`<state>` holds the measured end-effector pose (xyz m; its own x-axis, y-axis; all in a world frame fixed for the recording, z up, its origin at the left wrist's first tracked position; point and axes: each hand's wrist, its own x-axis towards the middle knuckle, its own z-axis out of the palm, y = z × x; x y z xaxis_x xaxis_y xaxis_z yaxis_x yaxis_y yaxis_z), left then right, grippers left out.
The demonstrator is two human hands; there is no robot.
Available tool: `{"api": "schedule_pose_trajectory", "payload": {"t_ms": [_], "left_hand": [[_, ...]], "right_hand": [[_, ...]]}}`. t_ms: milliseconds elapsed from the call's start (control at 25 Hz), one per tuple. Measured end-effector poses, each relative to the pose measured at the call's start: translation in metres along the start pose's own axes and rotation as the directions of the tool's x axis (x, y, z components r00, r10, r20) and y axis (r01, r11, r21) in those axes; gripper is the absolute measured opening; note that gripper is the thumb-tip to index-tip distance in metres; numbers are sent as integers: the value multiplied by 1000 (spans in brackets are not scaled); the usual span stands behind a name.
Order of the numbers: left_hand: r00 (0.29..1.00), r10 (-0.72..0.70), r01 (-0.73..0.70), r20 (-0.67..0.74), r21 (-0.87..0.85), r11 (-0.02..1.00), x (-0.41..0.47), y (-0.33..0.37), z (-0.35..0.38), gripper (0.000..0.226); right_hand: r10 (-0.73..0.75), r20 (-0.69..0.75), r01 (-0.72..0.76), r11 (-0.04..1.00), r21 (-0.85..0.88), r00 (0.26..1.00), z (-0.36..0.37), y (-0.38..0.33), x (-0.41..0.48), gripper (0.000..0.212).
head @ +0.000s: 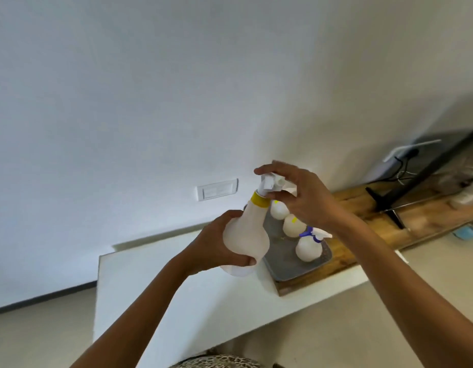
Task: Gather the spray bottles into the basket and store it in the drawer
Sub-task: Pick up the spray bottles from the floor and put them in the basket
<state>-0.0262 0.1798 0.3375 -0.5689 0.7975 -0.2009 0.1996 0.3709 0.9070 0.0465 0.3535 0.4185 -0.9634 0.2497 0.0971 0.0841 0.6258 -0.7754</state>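
A white spray bottle with a yellow collar [247,235] is held upright above the white cabinet top [155,285]. My left hand [219,245] grips its round body from the left. My right hand [301,195] is curled over its white spray head. Behind it a grey basket [299,272] stands on a wooden board [368,235]. Inside stand two white bottles with yellow marks [279,209] [293,225] and one with a blue collar [308,248]. No drawer is in view.
A white wall with a switch plate [217,189] rises behind the cabinet. Black metal legs [389,203], cables and a white cloth-like heap [466,192] lie at the right on the board. A dark skirting runs along the floor at the left.
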Motion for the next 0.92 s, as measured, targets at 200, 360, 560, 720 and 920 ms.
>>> {"api": "schedule_pose_trajectory", "payload": {"t_ms": [200,360,560,720,920], "left_hand": [[997,42,-50,72,115,992,53,1,11,83],[999,-1,8,-47,145,989,88,-10,21,71],[975,-38,76,-220,165,983,124,-16,27,46],[934,-133,186,-332,132,974,146,-25,31,37],[861,-232,318,-454,124,940,166,-43,34,38]], "right_hand": [[-8,15,12,963,-270,1000,-21,26,18,31],[20,57,-1,949,-316,998,-25,52,39,19],[97,91,-59,936,-347,991,-14,129,76,11],[191,165,-105,900,-424,968,9,204,113,14],[264,258,-98,849,-518,929,37,280,148,23]]}}
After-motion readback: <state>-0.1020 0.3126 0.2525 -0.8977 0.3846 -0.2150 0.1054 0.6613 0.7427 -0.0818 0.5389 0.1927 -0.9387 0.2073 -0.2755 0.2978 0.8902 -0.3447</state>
